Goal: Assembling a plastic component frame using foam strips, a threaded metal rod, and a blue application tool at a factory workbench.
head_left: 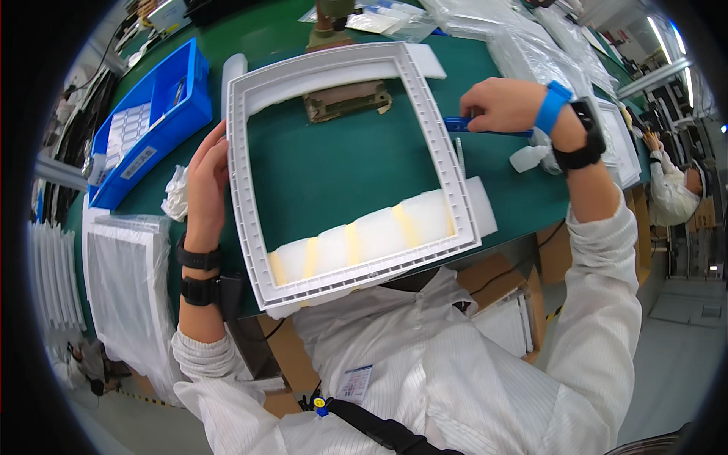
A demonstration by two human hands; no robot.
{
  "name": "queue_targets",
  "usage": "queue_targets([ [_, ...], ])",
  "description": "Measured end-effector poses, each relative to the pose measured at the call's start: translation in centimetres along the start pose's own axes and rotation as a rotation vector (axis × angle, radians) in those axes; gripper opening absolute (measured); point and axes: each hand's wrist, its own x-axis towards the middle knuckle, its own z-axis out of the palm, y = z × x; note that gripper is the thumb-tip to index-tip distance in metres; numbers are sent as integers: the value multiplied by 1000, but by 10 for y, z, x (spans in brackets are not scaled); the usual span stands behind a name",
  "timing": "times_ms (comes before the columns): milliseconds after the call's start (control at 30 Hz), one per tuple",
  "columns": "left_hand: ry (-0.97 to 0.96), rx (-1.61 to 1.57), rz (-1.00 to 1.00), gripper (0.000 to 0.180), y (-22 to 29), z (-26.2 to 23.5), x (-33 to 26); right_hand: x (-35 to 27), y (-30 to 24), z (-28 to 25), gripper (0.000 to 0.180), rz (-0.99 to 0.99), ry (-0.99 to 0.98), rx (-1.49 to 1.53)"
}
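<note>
A white plastic frame, with small notches along its edge, lies in front of me on the green table. My left hand grips its left side; some fingertips are hidden by the frame. Along the near side runs white foam wrap with yellow strips, and more foam pokes out at the right corners. Just right of the frame, my right hand is closed around a slim blue hand tool, whose exact kind I cannot make out. The tool's left end is beside the frame's right side.
A metal stand rises behind and within the frame's opening. At left are a blue bin, crumpled white cloth and plastic-wrapped panels. A small white bottle lies at right, near bagged parts. Other people work farther off.
</note>
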Motion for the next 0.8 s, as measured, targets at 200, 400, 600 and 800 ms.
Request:
queue_targets([
  [200, 146, 327, 210, 46, 15, -3, -8, 25, 12, 15, 34, 157, -48, -87],
  [400, -113, 331, 551, 43, 85, 51, -122, -30, 9, -11, 28, 26, 808, 155],
  [600, -797, 145, 323, 71, 53, 179, -187, -116, -74, -47, 29, -1251, 695, 2068],
  [800, -763, -145, 397, 110, 8, 288, -191, -174, -98, -23, 19, -1441, 629, 2379],
])
